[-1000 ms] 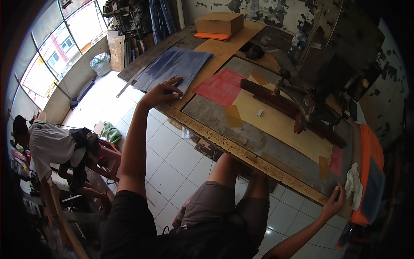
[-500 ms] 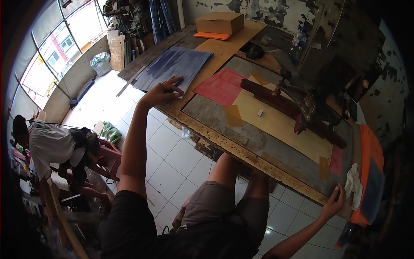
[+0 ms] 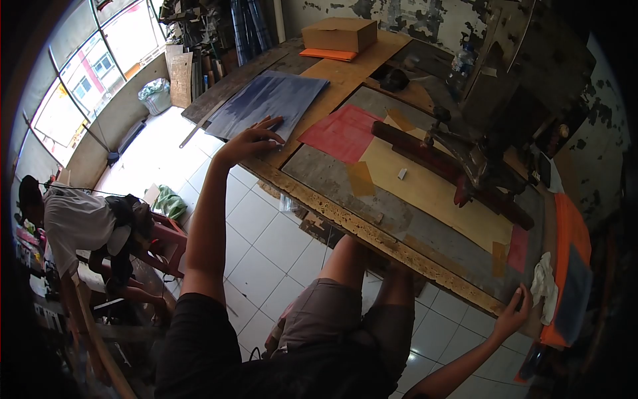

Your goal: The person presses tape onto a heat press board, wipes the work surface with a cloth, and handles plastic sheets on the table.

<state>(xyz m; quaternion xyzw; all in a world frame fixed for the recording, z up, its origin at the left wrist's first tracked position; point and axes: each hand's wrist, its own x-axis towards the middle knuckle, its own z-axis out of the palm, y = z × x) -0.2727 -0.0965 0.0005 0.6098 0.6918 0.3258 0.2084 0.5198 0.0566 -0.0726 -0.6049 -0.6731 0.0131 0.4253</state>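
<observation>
My left hand [image 3: 251,143] rests on the near corner of a dark blue sheet [image 3: 269,100], its fingers apart and bent. At the table's right front corner my right hand [image 3: 517,311] touches the edge with its fingers spread, beside a crumpled white cloth [image 3: 545,286]. Between the hands lies a grey board [image 3: 319,163] bearing a yellow sheet [image 3: 432,199], a red sheet [image 3: 340,133] and strips of brown tape [image 3: 359,179]. A small white piece [image 3: 402,174] sits on the yellow sheet. Over it reaches a dark red bar [image 3: 415,151] of a machine.
A cardboard box [image 3: 339,34] stands on orange material [image 3: 328,54] at the back. A plastic bottle [image 3: 460,65] is near the machine body. Orange sheets [image 3: 565,246] lie at the right edge. Another person [image 3: 80,223] bends over at the left, near a red stool [image 3: 169,243].
The person at the left has shifted slightly. My hands and the things on the table show no clear movement.
</observation>
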